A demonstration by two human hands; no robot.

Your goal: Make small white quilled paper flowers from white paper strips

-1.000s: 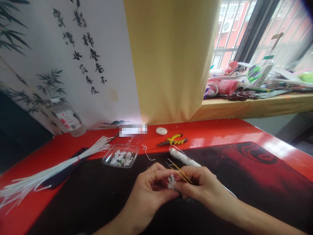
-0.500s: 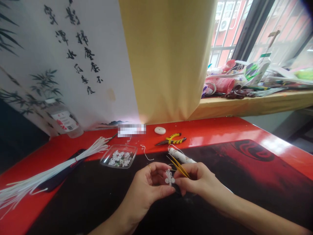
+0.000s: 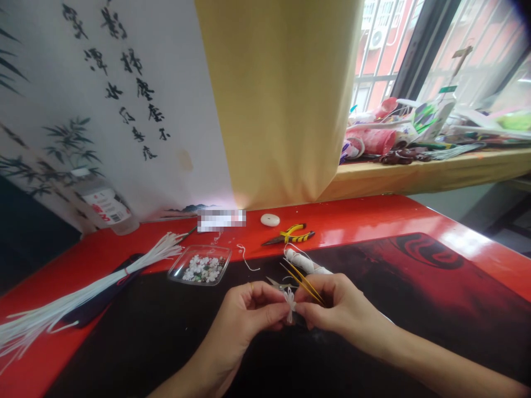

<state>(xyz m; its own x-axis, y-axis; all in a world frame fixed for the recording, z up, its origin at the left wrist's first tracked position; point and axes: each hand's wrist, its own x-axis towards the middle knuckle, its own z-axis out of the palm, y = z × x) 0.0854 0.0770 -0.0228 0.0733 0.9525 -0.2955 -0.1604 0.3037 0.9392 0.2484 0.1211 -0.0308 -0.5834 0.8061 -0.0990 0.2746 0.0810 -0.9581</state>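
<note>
A small white looped cord knot (image 3: 290, 305) is pinched between both hands above the black mat (image 3: 174, 337). My left hand (image 3: 249, 312) grips its left side between thumb and fingers. My right hand (image 3: 332, 304) closes on its right side and also holds yellow tweezers (image 3: 305, 283), whose tips point up and to the left. Just behind the fingers, small scissors (image 3: 279, 284) show their open blades; their handles are hidden. A white cord spool (image 3: 302, 261) lies behind the tweezers.
A clear dish (image 3: 199, 265) of white flower-shaped pieces stands left of centre. A bundle of white cords (image 3: 124, 272) lies farther left. Yellow-black pliers (image 3: 290, 236) and a white oval object (image 3: 270, 220) lie on the red table (image 3: 357, 221). A bottle (image 3: 105, 204) stands back left.
My left fingers have closed in on the knot, which now looks narrower, as if turned. The scissor blades have come into sight behind the hands. The whole view has shifted slightly.
</note>
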